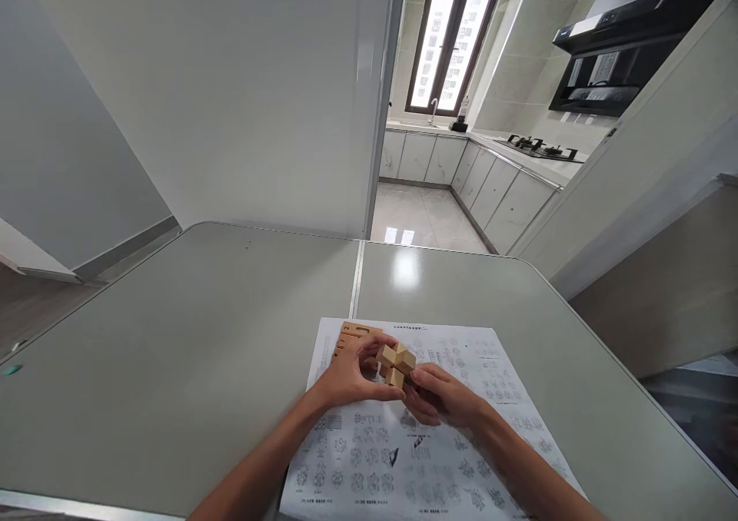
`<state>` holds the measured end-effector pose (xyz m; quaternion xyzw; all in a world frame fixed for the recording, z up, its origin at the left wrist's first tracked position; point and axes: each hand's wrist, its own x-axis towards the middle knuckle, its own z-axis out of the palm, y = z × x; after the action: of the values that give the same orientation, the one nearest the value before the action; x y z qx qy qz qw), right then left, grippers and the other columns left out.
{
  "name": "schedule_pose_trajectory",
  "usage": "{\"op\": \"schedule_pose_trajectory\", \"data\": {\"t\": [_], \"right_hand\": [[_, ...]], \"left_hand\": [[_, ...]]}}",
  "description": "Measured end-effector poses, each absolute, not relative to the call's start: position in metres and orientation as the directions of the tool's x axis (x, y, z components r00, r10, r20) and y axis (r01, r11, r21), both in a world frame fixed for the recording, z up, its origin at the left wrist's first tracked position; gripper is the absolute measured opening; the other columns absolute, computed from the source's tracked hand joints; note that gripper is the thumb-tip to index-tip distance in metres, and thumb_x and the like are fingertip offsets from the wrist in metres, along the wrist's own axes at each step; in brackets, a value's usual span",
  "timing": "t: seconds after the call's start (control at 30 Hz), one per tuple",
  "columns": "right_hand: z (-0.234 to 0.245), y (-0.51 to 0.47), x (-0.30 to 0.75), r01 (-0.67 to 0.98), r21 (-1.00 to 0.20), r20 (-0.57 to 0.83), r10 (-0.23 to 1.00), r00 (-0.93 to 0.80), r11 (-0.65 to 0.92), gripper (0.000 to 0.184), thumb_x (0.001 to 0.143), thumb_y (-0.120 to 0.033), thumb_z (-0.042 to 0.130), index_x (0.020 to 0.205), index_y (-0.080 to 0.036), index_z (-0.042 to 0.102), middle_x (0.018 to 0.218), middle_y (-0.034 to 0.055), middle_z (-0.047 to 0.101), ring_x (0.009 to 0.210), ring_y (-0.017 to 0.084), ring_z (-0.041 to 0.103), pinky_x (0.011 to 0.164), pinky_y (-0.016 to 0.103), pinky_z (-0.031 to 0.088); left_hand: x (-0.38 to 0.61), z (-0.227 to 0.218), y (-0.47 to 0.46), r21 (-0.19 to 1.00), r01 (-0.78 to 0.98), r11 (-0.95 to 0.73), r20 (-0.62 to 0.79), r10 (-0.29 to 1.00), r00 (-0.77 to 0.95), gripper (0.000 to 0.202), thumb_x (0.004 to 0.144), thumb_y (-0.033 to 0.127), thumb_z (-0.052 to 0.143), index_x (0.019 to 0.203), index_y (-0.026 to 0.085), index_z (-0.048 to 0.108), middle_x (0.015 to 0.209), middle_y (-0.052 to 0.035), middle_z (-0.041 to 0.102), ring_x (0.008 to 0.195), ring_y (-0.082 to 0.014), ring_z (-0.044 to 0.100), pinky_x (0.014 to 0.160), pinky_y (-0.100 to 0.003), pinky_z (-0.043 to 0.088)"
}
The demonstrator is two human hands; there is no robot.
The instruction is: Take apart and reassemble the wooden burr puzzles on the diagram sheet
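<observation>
A small wooden burr puzzle (397, 363) of interlocking light blocks is held just above a printed sheet. My left hand (360, 371) curls round its left side, the thumb below and the fingers above. From the right, my right hand (441, 393) grips its lower right part between thumb and fingers. The hands hide some of the puzzle. Under them lies the white sheet (369, 498), printed with rows of small puzzle diagrams and text. Behind my left hand, a flat wooden tray or board (350, 335) with cut-outs and numerals rests on the sheet, partly covered by my fingers.
The grey-green table (173, 367) has a seam (356, 279) running away from me and rounded far corners. A small green thing (11, 370) is near its left edge. Beyond stand a white panel (259, 98) and a kitchen with white cabinets (418, 156) and a gas hob (539, 148).
</observation>
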<state>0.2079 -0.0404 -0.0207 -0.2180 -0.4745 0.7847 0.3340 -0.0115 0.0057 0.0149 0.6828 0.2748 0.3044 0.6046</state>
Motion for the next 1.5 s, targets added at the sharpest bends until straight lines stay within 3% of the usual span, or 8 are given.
{"op": "schedule_pose_trajectory", "data": {"t": [0.2,0.43,0.6,0.87,1.03,1.2,1.5], "right_hand": [[-0.021,-0.038,0.204,-0.257,-0.956,-0.032,0.92,-0.39,-0.142,0.052,0.105,-0.062,0.05,0.077,-0.019,0.059,0.049,-0.0051,0.053,0.041,0.008,0.04,0.046,0.022,0.032],[-0.017,-0.036,0.204,-0.256,-0.964,-0.021,0.982,-0.189,-0.07,0.041,0.099,-0.061,0.063,0.091,-0.021,0.06,0.059,-0.006,0.056,0.042,0.008,0.044,0.045,0.022,0.032],[-0.011,-0.037,0.203,-0.206,-0.976,-0.023,0.968,-0.25,-0.076,0.045,0.098,-0.063,0.063,0.111,-0.019,0.064,0.061,-0.0048,0.059,0.048,0.01,0.047,0.051,0.023,0.036],[-0.015,-0.037,0.209,-0.154,-0.984,-0.016,0.914,-0.405,-0.086,0.041,0.103,-0.058,0.058,0.102,-0.018,0.065,0.062,-0.0031,0.061,0.053,0.011,0.049,0.055,0.025,0.034],[-0.013,-0.036,0.21,-0.191,-0.974,-0.015,0.872,-0.489,-0.123,0.037,0.101,-0.055,0.062,0.092,-0.019,0.063,0.064,-0.003,0.06,0.054,0.011,0.047,0.057,0.025,0.036],[-0.015,-0.036,0.208,-0.196,-0.975,-0.006,0.894,-0.448,-0.105,0.036,0.099,-0.053,0.067,0.089,-0.018,0.067,0.058,-0.0061,0.05,0.052,0.009,0.037,0.056,0.025,0.032],[-0.025,-0.037,0.209,-0.116,-0.993,0.028,0.947,-0.319,-0.009,0.033,0.097,-0.05,0.069,0.096,-0.017,0.073,0.067,-0.0038,0.05,0.06,0.011,0.038,0.058,0.026,0.031]], "left_hand": [[-0.007,0.017,0.001,0.97,0.062,-0.234,0.176,0.858,0.483,0.061,0.07,0.036,0.093,0.118,0.024,0.057,0.111,-0.0073,0.072,0.098,-0.0218,0.072,0.08,-0.031,0.059],[-0.004,0.016,-0.002,0.892,0.177,-0.416,0.335,0.871,0.361,0.064,0.067,0.038,0.095,0.118,0.025,0.058,0.113,-0.0057,0.07,0.101,-0.0225,0.071,0.082,-0.033,0.059],[-0.005,0.02,-0.003,0.889,0.2,-0.412,0.302,0.856,0.42,0.064,0.066,0.039,0.096,0.121,0.026,0.064,0.112,-0.006,0.075,0.105,-0.0252,0.071,0.09,-0.037,0.058],[-0.007,0.021,-0.004,0.888,0.21,-0.409,0.274,0.838,0.472,0.067,0.068,0.04,0.094,0.127,0.026,0.065,0.125,-0.0076,0.074,0.113,-0.0281,0.069,0.098,-0.042,0.057],[-0.009,0.025,-0.002,0.883,0.192,-0.428,0.284,0.814,0.506,0.066,0.064,0.042,0.096,0.121,0.025,0.067,0.121,-0.0074,0.075,0.108,-0.0279,0.07,0.094,-0.04,0.057],[-0.009,0.027,-0.001,0.871,0.186,-0.454,0.314,0.807,0.5,0.063,0.061,0.038,0.097,0.115,0.023,0.068,0.113,-0.006,0.076,0.098,-0.0247,0.07,0.089,-0.038,0.057],[-0.009,0.021,-0.001,0.862,0.203,-0.465,0.336,0.823,0.458,0.067,0.06,0.04,0.097,0.116,0.023,0.066,0.113,-0.0055,0.075,0.094,-0.023,0.07,0.085,-0.036,0.057]]}}
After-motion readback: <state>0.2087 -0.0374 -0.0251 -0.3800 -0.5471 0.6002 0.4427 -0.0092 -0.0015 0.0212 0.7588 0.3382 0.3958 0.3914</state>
